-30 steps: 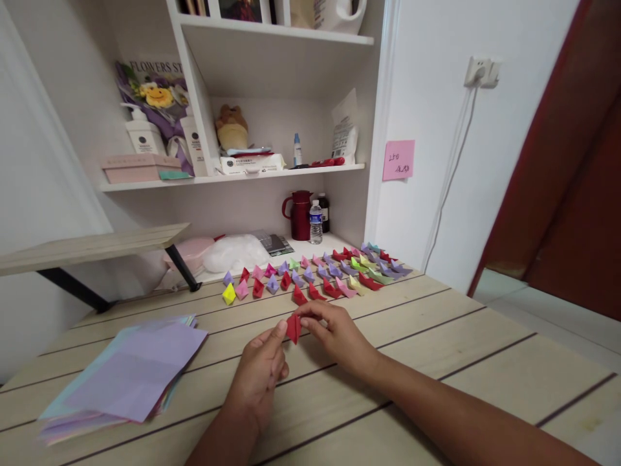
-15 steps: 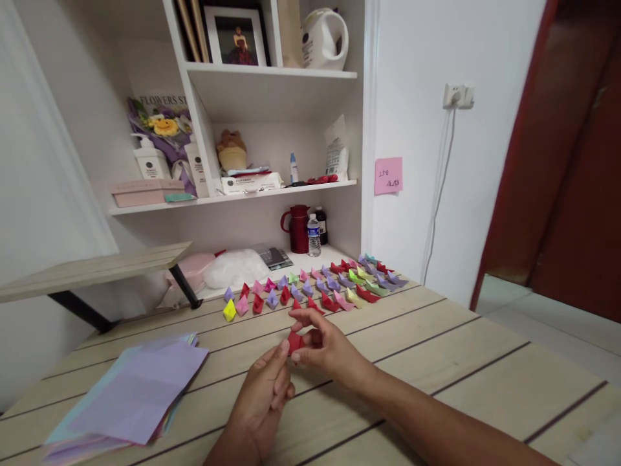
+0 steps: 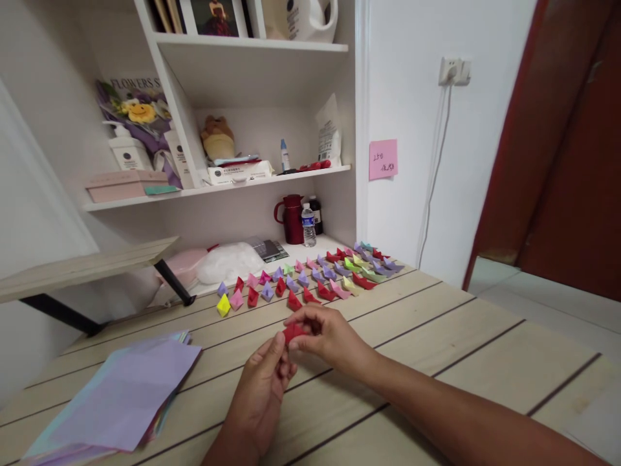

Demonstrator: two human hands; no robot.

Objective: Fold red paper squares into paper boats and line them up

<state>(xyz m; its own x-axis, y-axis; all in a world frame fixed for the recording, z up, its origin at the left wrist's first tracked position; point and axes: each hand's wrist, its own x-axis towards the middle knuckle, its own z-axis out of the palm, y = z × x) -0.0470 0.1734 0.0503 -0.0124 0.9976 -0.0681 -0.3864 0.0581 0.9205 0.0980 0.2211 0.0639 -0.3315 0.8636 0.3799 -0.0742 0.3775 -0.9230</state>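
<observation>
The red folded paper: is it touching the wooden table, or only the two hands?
Apart from the table. The head view shows the red folded paper pinched between the left hand and right hand, raised above the boards.

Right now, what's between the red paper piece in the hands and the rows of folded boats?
Head view: only bare wooden table between the red paper piece and the folded boats.

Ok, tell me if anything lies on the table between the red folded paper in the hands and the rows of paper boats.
Nothing visible does. The red folded paper is pinched by both hands' fingers, and only bare wooden table separates it from the paper boats.
</observation>
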